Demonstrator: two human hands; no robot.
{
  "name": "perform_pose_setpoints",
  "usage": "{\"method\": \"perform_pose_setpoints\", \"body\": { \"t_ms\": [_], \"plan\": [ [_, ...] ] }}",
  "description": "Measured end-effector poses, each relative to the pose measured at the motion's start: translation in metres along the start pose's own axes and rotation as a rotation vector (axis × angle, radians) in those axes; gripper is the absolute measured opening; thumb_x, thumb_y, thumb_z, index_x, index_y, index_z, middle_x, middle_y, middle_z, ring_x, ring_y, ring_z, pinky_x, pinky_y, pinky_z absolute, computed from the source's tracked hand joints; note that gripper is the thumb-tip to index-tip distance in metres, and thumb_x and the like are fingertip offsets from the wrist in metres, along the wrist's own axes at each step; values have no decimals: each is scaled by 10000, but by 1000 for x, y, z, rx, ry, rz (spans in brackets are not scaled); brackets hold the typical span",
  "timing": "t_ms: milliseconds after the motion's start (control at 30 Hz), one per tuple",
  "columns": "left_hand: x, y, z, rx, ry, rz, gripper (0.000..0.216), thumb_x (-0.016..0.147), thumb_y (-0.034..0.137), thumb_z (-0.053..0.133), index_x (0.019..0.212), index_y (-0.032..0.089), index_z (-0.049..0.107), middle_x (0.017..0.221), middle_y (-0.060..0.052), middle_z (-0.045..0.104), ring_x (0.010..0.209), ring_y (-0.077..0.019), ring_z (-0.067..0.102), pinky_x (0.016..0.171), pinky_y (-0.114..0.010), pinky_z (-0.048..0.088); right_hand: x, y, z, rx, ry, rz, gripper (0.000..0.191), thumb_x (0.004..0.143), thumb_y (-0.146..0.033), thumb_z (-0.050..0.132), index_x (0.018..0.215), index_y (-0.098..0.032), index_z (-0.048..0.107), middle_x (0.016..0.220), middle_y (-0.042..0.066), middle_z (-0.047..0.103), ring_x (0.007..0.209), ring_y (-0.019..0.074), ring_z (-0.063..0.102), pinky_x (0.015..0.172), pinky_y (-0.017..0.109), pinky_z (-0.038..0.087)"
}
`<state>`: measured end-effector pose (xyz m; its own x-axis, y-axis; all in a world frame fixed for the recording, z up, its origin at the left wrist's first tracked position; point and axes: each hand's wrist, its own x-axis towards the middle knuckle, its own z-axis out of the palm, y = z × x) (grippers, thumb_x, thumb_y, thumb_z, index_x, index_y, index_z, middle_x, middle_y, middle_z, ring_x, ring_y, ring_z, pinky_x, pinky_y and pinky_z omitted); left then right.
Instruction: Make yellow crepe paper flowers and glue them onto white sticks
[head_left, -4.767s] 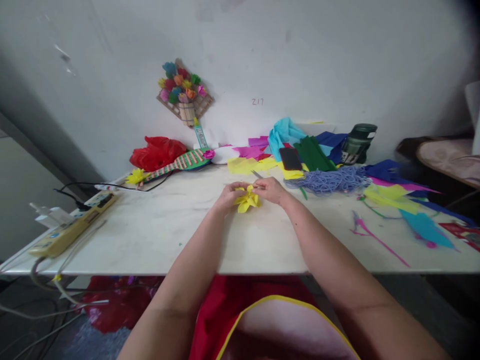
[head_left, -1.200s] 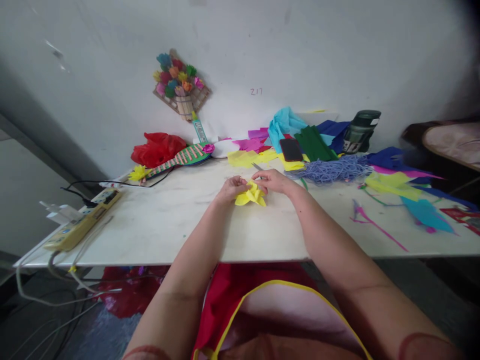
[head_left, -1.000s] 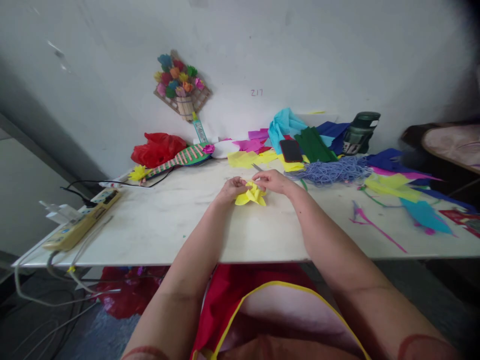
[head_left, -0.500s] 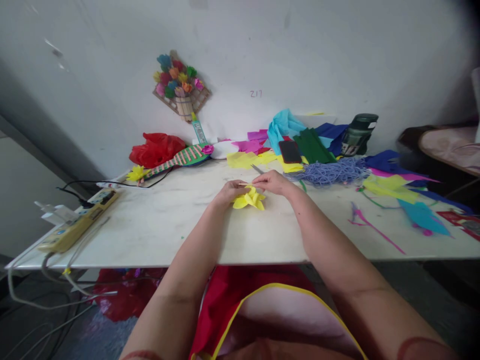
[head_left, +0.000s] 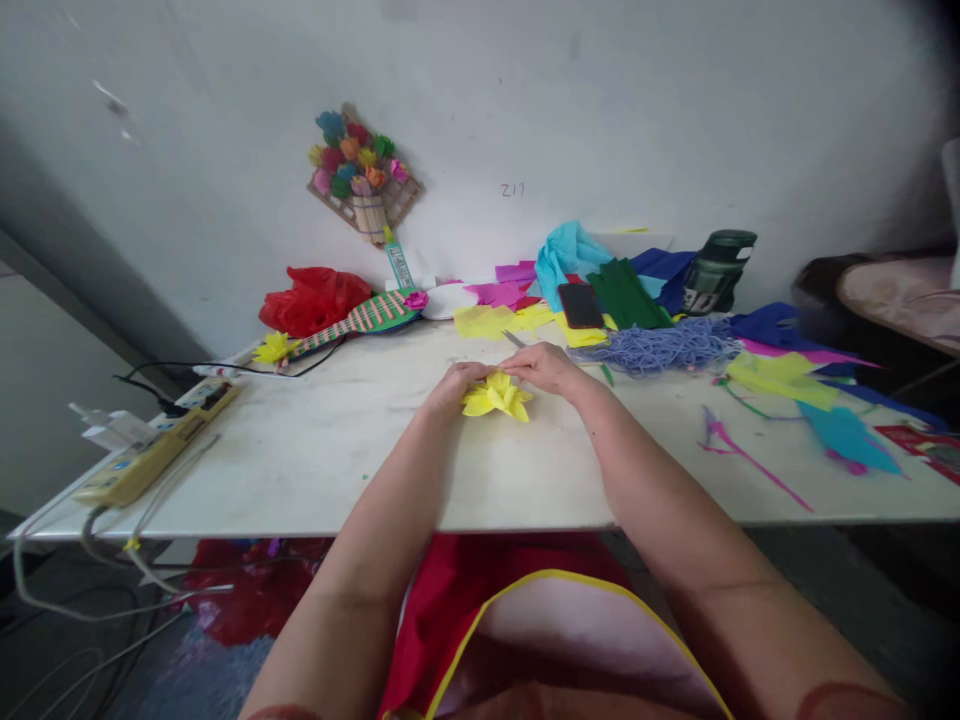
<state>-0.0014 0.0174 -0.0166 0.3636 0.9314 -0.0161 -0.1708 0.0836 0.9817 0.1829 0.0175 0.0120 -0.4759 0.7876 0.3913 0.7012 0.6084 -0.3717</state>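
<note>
A small yellow paper flower [head_left: 496,397] lies on the white table [head_left: 315,470], held between both my hands. My left hand [head_left: 454,381] pinches its left side with fingers curled. My right hand [head_left: 546,364] grips its top right, fingers closed on the petals. Just behind my right hand, the metal tip of a pair of scissors [head_left: 514,339] lies on the table.
Coloured paper sheets [head_left: 600,290], a phone [head_left: 578,304], a bundle of lilac cord [head_left: 660,347] and a dark green bottle [head_left: 716,270] crowd the back right. A red bag [head_left: 313,298], a paper guitar [head_left: 360,320] and a power strip [head_left: 150,450] sit on the left.
The yellow flower has been turned and its petals spread flatter between my fingers. Both hands stay at the same spot on the table.
</note>
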Motion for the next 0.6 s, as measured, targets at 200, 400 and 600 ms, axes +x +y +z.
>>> {"method": "perform_pose_setpoints", "body": {
  "t_ms": [200, 400, 600],
  "plan": [
    [1, 0, -2, 30, 16, -24, 231, 570, 322, 666, 668, 122, 604, 585, -23, 604, 512, -134, 551, 513, -248, 424, 0, -4, -1, -98, -1, -43, 220, 785, -306, 520, 928, -297, 688, 868, -7, 678, 795, 149, 580, 674, 243, 397],
    [2, 0, -3, 24, 10, -29, 220, 565, 310, 682, 660, 124, 614, 567, -26, 599, 486, -130, 546, 499, -250, 415, 1, -5, -1, -191, -7, -62, 244, 808, -327, 491, 966, -304, 675, 852, -1, 666, 784, 145, 567, 640, 234, 365],
    [1, 1, -3, 22, 8, -24, 230, 565, 319, 686, 658, 121, 612, 555, -24, 597, 485, -132, 549, 505, -256, 414, 1, -6, 0, -217, -4, -74, 250, 815, -323, 476, 964, -303, 676, 868, -1, 663, 792, 146, 566, 635, 233, 359]
  ]
}}
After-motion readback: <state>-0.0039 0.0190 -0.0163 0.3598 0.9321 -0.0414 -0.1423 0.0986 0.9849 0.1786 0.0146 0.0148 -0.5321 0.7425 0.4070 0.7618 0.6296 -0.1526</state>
